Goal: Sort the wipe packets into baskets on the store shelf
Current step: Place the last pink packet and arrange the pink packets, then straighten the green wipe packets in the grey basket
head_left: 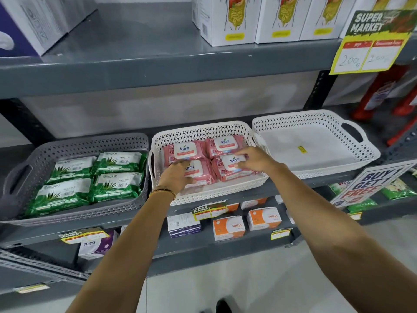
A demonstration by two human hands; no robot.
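Three baskets stand side by side on the middle shelf. The grey basket (74, 214) on the left holds several green wipe packets (67, 193). The white middle basket (203, 132) holds several pink wipe packets (187, 150) with white lids. The white right basket (316, 118) holds no packets. My left hand (174, 177) rests with fingers curled on the front left pink packet (198, 175). My right hand (252, 158) pinches the lid end of the front right pink packet (228, 170). Both packets lie inside the middle basket.
White boxes (230, 21) stand on the upper shelf, with a yellow price sign (370, 41) hanging at its right edge. Below the baskets sit orange and white boxes (229, 228). A "buy 1 get 1 free" sign (370, 184) juts out at right. Red items (383, 91) stand behind the right basket.
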